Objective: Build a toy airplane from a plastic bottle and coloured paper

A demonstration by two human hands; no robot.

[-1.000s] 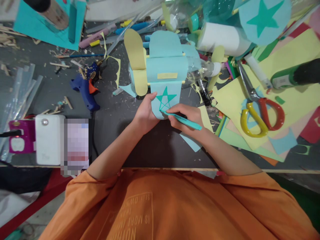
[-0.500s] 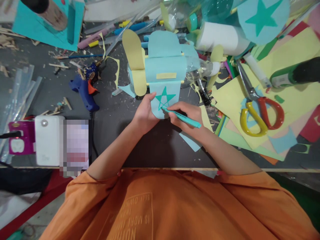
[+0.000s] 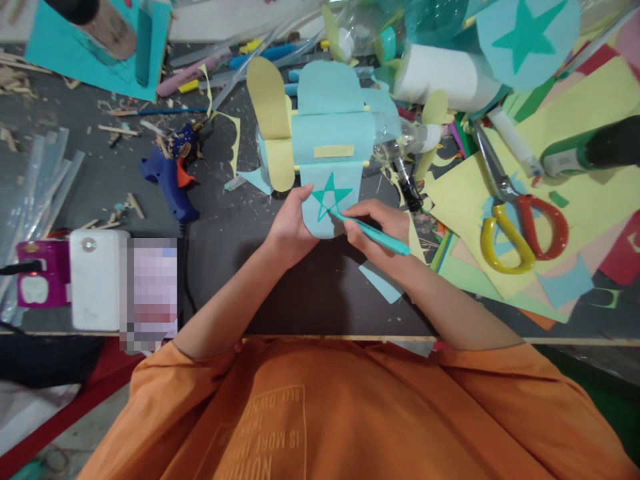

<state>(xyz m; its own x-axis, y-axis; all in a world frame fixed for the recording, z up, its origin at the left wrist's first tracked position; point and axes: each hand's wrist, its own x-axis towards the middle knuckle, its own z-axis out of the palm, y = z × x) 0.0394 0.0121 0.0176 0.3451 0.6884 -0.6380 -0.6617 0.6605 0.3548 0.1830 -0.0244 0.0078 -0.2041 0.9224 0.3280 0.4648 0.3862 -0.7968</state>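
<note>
A model plane [image 3: 333, 130] of light blue paper wrapped on a clear plastic bottle lies in front of me, with a yellow propeller [image 3: 279, 163] at its left end. My left hand [image 3: 295, 223] grips the rounded end of its near wing, thumb on top and fingers underneath. On that wing is a green star [image 3: 331, 195], outlined and partly coloured in. My right hand [image 3: 377, 227] is closed round a turquoise marker pen [image 3: 383, 239]. The pen's tip touches the lower part of the star.
A blue glue gun [image 3: 175, 180] lies to the left, near a white power bank [image 3: 97, 280] and a phone. Scissors [image 3: 513, 200] rest on coloured paper [image 3: 465, 187] at the right. Bottles, a white roll [image 3: 435, 77], pens and wood scraps crowd the far side.
My right hand and the marker have shifted slightly to the right, and the tip has moved a little up inside the star. My left hand keeps its hold on the wing.
</note>
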